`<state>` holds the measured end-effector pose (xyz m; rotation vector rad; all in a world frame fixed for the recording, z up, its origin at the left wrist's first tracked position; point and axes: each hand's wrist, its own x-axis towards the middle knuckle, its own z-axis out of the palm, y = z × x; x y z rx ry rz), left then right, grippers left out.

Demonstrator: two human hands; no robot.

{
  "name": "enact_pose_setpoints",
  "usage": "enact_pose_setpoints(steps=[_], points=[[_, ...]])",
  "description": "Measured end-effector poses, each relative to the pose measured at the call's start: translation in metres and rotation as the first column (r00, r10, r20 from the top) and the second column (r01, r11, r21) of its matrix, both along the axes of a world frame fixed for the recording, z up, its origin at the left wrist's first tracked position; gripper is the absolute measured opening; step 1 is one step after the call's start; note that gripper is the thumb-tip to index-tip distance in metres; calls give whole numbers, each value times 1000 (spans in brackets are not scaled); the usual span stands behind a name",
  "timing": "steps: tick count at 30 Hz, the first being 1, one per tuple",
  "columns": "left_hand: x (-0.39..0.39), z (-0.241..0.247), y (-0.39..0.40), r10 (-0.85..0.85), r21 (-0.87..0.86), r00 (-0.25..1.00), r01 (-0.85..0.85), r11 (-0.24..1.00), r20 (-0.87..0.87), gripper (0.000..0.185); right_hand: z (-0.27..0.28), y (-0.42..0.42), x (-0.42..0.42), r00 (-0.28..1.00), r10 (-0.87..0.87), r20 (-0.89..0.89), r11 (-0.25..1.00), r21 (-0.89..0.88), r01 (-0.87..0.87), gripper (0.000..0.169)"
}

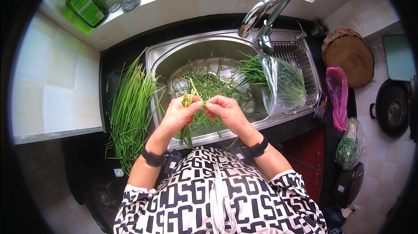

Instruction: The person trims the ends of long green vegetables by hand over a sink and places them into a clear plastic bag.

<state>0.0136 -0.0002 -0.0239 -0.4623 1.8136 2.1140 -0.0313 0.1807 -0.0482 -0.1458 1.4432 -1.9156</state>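
My left hand (180, 111) is closed around a small bunch of green chives (186, 136), whose pale ends poke up past the thumb and whose leaves hang below. With thumb and index finger, my right hand (225, 107) pinches a stem at the fingertips of the left. Both hands are over the near part of a stainless steel sink (202, 42), where loose leaves and trimmings (212, 82) lie scattered. A large pile of long chives (132, 103) rests on the dark counter left of the sink. More chives stick out of a clear plastic bag (282, 85) at the sink's right side.
A chrome faucet (266, 21) arches over the back of the sink. Beneath the bag is a wire rack (302, 59). Farther right are a round wooden board (349, 57), a pink plastic bag (338, 96) and a bagged vegetable (351, 145). A green soap bottle (86, 7) stands on the sill.
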Motion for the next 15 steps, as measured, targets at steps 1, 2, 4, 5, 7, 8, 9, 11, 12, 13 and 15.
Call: enact_pose_setpoints(steps=[1,2,4,5,7,8,9,11,12,13,15], points=[[0,1,0,-4,-6,1000,4,1000,-3,15,2,-1,1,1000,-6,5,1000,-4,6,12],[0,1,1,-9,-11,1000,9,1000,-5,15,0,-1,1,1000,12,-13,1000,2,-12,12],[2,-3,-3,-18,-26,1000,18,999,-4,15,-3,-1,1,998,32,-51,999,14,-31,13],[2,-5,-4,-23,-34,1000,23,999,-4,14,-5,-1,1,997,34,-72,999,22,-33,13],[2,-5,-4,-37,-63,999,37,997,11,14,-6,-1,0,995,5,-103,999,36,-1,13],[3,-4,-4,-42,-69,999,43,997,19,14,-7,-1,-1,994,-9,-111,999,40,14,13],[2,-4,-3,-47,-74,999,49,996,27,13,-7,0,-3,994,-25,-103,999,36,29,13],[3,-3,-2,-62,-74,997,65,995,42,13,-7,3,-7,995,-71,-74,997,29,73,13],[3,-3,-3,-69,-79,996,73,994,49,13,-6,4,-9,994,-98,-53,995,24,99,13],[4,-2,-4,-82,-89,995,87,992,56,12,-5,7,-11,992,-125,-32,992,21,126,13],[6,-1,-6,-86,-75,994,91,993,66,12,-5,15,-20,980,-200,-16,979,20,201,13]])
